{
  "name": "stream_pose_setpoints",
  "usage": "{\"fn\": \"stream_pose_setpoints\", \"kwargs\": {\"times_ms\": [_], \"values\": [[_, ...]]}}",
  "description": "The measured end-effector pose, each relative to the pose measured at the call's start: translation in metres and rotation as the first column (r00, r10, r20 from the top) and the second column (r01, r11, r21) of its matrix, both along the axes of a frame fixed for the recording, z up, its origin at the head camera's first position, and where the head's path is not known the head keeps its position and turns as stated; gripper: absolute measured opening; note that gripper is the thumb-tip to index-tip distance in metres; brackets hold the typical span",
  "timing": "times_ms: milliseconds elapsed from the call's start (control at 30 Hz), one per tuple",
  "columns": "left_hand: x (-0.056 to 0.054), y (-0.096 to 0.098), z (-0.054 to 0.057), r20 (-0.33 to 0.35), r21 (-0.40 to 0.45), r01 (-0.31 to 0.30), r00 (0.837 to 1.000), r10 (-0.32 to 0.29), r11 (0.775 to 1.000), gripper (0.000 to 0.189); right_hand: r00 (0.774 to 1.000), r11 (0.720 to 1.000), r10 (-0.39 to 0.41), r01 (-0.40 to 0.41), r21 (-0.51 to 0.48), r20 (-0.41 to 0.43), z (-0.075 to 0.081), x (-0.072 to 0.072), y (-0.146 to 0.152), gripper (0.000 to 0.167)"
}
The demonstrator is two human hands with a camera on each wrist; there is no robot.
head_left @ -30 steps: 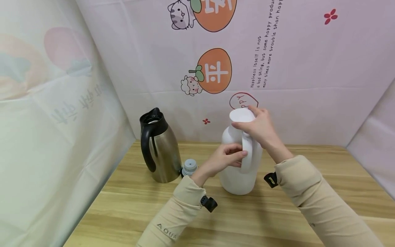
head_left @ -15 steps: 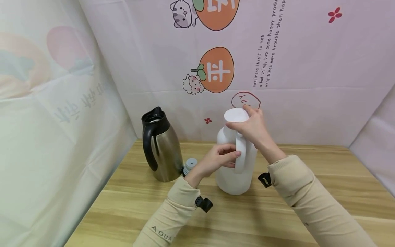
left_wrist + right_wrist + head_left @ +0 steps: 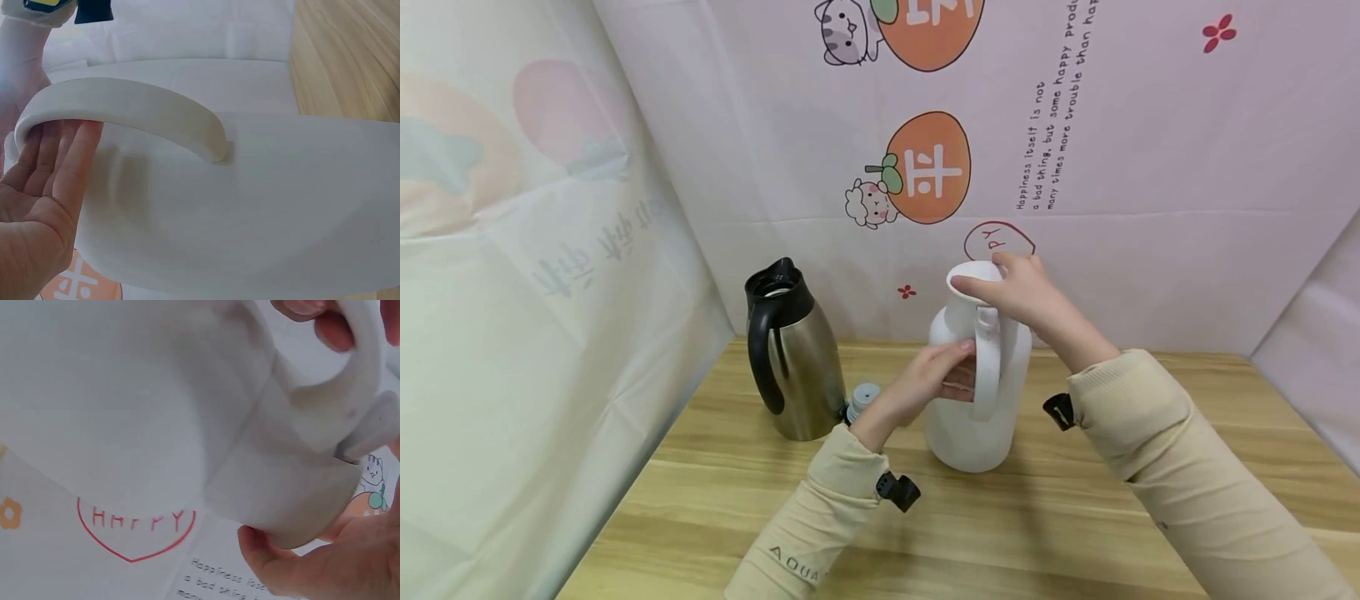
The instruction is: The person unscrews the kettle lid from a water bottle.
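Note:
A tall white thermos jug (image 3: 973,437) stands upright on the wooden table, its curved handle (image 3: 125,100) facing the person. My left hand (image 3: 936,379) is at this handle. Its fingers lie straight and pass inside the handle loop in the left wrist view, and in the head view the thumb rests beside the handle. My right hand (image 3: 1026,292) spans the jug's top from the right. It grips the rim (image 3: 294,534) between thumb and fingers, the thumb lying over the near edge. Part of the top is hidden under this hand.
A steel thermos jug (image 3: 805,375) with a black handle and open top stands to the left. Beside it sits a small grey stopper (image 3: 865,396), partly behind the left wrist. A printed white cloth (image 3: 820,192) hangs behind the table (image 3: 700,517).
The white jug has shifted slightly left. My left thumb has come off the front of the handle and the fingers have straightened. My right thumb has moved up over the rim.

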State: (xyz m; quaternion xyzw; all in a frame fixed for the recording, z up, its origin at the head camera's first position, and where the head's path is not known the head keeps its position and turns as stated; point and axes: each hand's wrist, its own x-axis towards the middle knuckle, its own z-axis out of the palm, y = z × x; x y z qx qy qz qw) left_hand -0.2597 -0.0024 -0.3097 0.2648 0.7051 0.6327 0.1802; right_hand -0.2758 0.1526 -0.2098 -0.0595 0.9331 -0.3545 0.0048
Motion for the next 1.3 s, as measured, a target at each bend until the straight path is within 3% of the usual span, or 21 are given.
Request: {"fn": "stream_pose_setpoints", "kwargs": {"times_ms": [200,500,700,867,1100,1300], "values": [[-0.001,0.000,0.008,0.029,-0.011,-0.012,0.999,0.012,1.000,0.043,1.000,0.986,-0.016,0.014,0.169,0.011,0.013,-0.002,-0.010,0.087],[-0.001,0.001,0.012,0.100,0.001,-0.032,0.995,0.032,0.999,0.044,0.999,0.920,-0.048,0.051,0.388,-0.019,0.019,-0.002,-0.024,0.077],[0.000,0.001,0.009,0.067,0.011,-0.013,0.998,0.013,1.000,0.036,0.995,0.884,-0.066,0.095,0.457,-0.080,0.016,-0.002,-0.027,0.060],[0.000,0.004,0.005,0.028,0.010,-0.018,0.999,0.017,1.000,0.034,0.993,0.887,-0.043,0.090,0.454,-0.113,0.016,-0.003,-0.023,0.058],[0.002,0.009,-0.001,0.074,0.031,-0.047,0.996,0.045,0.998,0.035,0.990,0.901,0.041,0.022,0.433,-0.136,0.013,-0.006,-0.017,0.071],[0.005,0.012,0.001,0.011,0.021,-0.047,0.999,0.047,0.999,0.035,0.983,0.927,0.083,-0.015,0.375,-0.164,0.009,-0.008,-0.014,0.071]]}}
